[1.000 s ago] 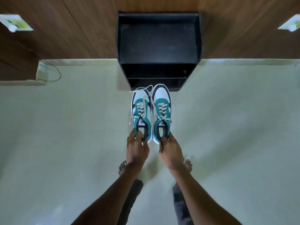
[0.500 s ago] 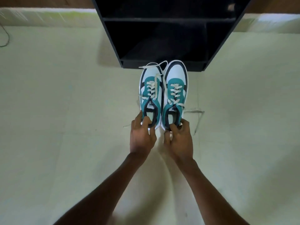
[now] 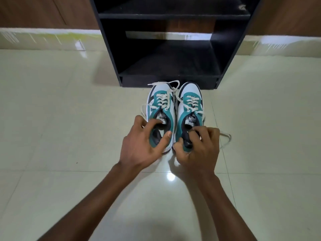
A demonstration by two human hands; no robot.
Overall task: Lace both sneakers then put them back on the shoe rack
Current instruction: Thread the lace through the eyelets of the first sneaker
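Two teal, white and black sneakers sit side by side on the tiled floor, toes pointing at the black shoe rack [image 3: 111, 49]. Both carry cream laces threaded through their eyelets, with loose ends. My left hand [image 3: 139, 148] spans the heel of the left sneaker [image 3: 160, 101], thumb on its inner side and fingers over the collar and tongue. My right hand [image 3: 201, 148] is closed around the heel of the right sneaker [image 3: 190, 100]. One lace end [image 3: 225, 138] trails on the floor to the right of that hand.
The rack's bottom shelf [image 3: 170, 66] lies open and bare just beyond the sneaker toes, with another shelf [image 3: 173, 14] above it. Glossy pale floor tiles [image 3: 60, 119] spread on both sides. A wooden wall [image 3: 34, 13] with a pale skirting runs behind the rack.
The sneakers have come down from mid-air to the floor just before the rack. My view has dropped lower and closer. My left fingers have spread over the left sneaker's collar.
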